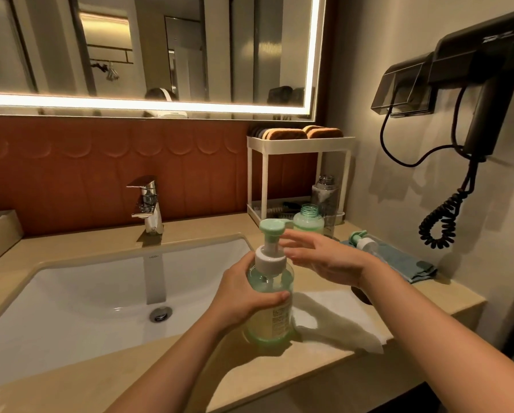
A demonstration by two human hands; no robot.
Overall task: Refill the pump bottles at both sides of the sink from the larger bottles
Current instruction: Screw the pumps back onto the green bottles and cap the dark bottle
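Head view, right side of the sink (pixel 100 293). We note the pump bottle (pixel 269 283) upright on the beige counter (pixel 190 365), just beside the basin's right rim, its base touching the edge of a white cloth (pixel 339 320). Pump head mint green, collar white, greenish liquid inside to near the shoulder.

Left hand (pixel 243 296): clasped round the bottle's body, thumb across the front above the label.

Right hand (pixel 324 257): unclenched, fingers extended toward the pump's neck and holding nothing (the fingertips are blurred, so we cannot tell whether they touch the collar).

Behind the bottle we see an uncapped green bottle (pixel 308 222) standing at the foot of a white rack (pixel 300 141). A taller clear bottle (pixel 325 192), also uncapped, stands just behind it inside the rack's lower level. Sponges (pixel 285 134) sit on the rack's top shelf.

Further right, a second pump bottle (pixel 366 244) lies on its side on a blue cloth (pixel 404 260). A chrome faucet (pixel 148 204) stands behind the basin. A black hair dryer (pixel 488 84) hangs on the right wall, its coiled cord drooping.
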